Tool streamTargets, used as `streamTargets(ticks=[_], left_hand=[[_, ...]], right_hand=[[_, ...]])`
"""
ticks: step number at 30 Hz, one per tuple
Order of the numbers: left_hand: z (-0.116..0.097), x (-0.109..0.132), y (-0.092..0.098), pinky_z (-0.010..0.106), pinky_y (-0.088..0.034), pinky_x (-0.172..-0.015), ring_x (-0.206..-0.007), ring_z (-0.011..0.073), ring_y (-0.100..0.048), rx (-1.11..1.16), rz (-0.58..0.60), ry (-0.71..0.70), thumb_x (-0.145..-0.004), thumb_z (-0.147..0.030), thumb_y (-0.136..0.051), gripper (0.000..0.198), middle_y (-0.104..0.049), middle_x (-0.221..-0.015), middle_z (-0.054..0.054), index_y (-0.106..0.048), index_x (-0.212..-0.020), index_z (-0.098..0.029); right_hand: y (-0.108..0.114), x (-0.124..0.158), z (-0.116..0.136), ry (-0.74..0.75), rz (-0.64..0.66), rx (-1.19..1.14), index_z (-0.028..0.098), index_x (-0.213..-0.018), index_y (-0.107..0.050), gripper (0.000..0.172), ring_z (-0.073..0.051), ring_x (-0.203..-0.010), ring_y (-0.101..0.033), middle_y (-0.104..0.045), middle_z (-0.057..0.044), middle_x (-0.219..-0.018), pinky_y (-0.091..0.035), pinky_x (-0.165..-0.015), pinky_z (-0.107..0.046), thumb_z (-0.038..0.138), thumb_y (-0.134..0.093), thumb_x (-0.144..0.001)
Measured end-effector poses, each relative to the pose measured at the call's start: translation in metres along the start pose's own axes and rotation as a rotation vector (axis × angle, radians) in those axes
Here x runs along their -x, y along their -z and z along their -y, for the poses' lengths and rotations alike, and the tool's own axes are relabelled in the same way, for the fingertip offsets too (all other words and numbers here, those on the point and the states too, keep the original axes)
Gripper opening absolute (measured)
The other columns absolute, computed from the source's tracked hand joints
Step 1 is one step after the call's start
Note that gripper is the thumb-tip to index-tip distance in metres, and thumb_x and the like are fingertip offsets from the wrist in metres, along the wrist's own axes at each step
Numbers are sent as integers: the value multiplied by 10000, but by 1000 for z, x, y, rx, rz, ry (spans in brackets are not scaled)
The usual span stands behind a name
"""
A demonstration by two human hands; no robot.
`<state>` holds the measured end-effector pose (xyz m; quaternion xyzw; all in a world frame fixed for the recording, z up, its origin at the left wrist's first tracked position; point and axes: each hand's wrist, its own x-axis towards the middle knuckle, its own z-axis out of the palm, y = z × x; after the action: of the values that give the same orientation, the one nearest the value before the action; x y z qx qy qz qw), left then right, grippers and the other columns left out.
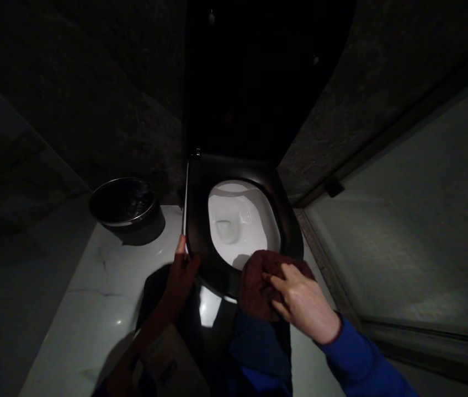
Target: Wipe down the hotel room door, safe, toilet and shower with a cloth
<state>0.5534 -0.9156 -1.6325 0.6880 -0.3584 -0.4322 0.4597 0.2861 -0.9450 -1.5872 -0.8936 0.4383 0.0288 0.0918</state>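
Note:
A black toilet seat [201, 220] surrounds a white bowl [234, 220] with water at its bottom, and the black lid [259, 82] stands raised behind. My right hand [296, 298], in a blue sleeve, presses its fingers into a dark red cloth [254, 286] at the seat's front right edge. My left hand [182, 273] is at the seat's front left edge, thumb and fingers apart, with nothing visible held in it. The light is dim.
A round black bin [145, 227] with a shiny rim stands left of the toilet on the marbled white floor [101, 292]. A glass panel [408, 237] is on the right. A pale packet [174, 364] shows at the bottom, near my left forearm.

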Motion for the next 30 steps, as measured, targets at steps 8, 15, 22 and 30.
streamTargets(ticks=[8, 15, 22, 30], left_hand=[[7, 0, -19, 416, -104, -1226, -1486, 217, -48, -91, -45, -91, -784, -423, -590, 984, -9, -1601, 151, 15, -1495, -111], [15, -1, -18, 432, -84, -1226, -1487, 230, -35, -128, -74, -98, -815, -461, -539, 941, -3, -1606, 123, 12, -1499, -123], [15, 0, -15, 429, -61, -1230, -1488, 196, 26, -163, -23, -78, -857, -474, -487, 919, 69, -1607, 99, 79, -1497, -136], [6, 3, -11, 455, -284, -1182, -1436, 280, -262, -219, -49, -48, -863, -415, -526, 736, -291, -1532, 174, -227, -1467, -120]], right_hand=[[-16, -101, -115, -275, -297, -23, 182, -1255, -611, 460, -296, -1147, -508, -511, -161, -1220, -468, -981, -425, 237, -615, -798], [16, -240, -141, -508, -373, -166, 177, -1307, -567, 494, -313, -1168, -518, -499, -181, -1235, -438, -987, -422, 245, -600, -819], [44, -337, -26, -148, -303, -384, 159, -1332, -543, 505, -235, -1175, -530, -482, -159, -1286, -415, -1014, -346, 181, -574, -828], [45, -231, 125, 522, 34, -205, 207, -1072, -690, 310, -229, -940, -603, -622, -90, -1056, -503, -783, -329, 262, -613, -777]])
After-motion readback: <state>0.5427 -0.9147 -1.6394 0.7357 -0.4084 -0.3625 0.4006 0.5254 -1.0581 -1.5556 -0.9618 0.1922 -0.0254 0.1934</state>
